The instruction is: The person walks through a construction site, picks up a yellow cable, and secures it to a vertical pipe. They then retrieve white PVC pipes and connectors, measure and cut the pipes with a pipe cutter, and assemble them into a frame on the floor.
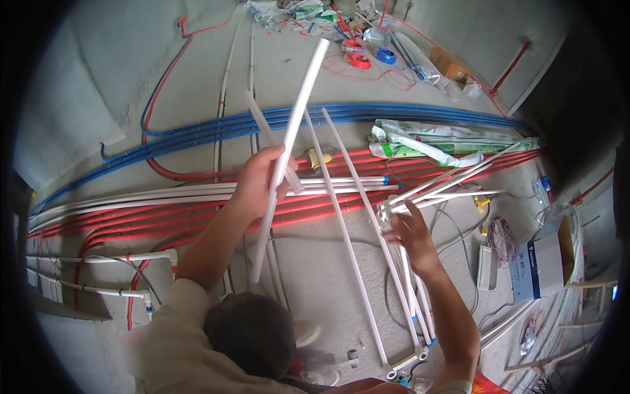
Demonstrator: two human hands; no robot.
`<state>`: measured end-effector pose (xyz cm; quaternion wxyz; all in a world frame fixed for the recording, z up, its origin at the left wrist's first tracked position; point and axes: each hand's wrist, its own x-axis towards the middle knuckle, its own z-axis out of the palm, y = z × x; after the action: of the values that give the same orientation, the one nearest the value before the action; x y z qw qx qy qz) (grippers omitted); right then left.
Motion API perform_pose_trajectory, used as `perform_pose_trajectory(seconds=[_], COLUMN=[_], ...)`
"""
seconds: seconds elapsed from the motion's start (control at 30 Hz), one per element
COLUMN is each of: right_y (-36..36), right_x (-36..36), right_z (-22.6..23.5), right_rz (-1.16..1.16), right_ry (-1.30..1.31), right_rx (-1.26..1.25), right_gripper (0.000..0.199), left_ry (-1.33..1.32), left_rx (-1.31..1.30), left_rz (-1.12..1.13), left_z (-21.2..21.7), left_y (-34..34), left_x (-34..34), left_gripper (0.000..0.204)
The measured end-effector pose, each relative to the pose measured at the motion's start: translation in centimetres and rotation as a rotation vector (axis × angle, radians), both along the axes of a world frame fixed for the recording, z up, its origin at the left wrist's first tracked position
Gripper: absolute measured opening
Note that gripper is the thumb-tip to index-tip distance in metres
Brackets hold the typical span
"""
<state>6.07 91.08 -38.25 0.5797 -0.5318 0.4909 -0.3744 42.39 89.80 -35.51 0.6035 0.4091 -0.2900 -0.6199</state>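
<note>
Nearest the camera, the right hand [412, 231] is closed loosely around a fan of thin white plastic conduit tubes [446, 190], which spread out to the right above the grey concrete floor [315, 276]. Further out, the left hand [259, 178] is clenched around one long white plastic tube [292, 141] raised steeply, and a shorter white tube [269, 138] crossing it. Below them, red floor pipes [131, 220] and blue floor pipes [216, 128] run side by side across the concrete.
</note>
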Motion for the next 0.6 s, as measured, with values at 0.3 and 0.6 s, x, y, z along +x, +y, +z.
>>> perform_pose_trajectory(seconds=[0.3,0.6], right_y=[15.1,34.8], right_x=[-12.7,-16.5], right_z=[-5.2,-2.3], right_rz=[0.163,0.223], right_ry=[0.456,0.132], right_rx=[0.407,0.348], right_gripper=[0.057,0.068], left_ry=[0.007,-0.007], left_rx=[0.060,0.126], left_rz=[-0.200,-0.327], left_z=[-1.7,-3.1], left_y=[-1.1,-1.2], left_x=[-4.0,-8.4], left_gripper=[0.043,0.042])
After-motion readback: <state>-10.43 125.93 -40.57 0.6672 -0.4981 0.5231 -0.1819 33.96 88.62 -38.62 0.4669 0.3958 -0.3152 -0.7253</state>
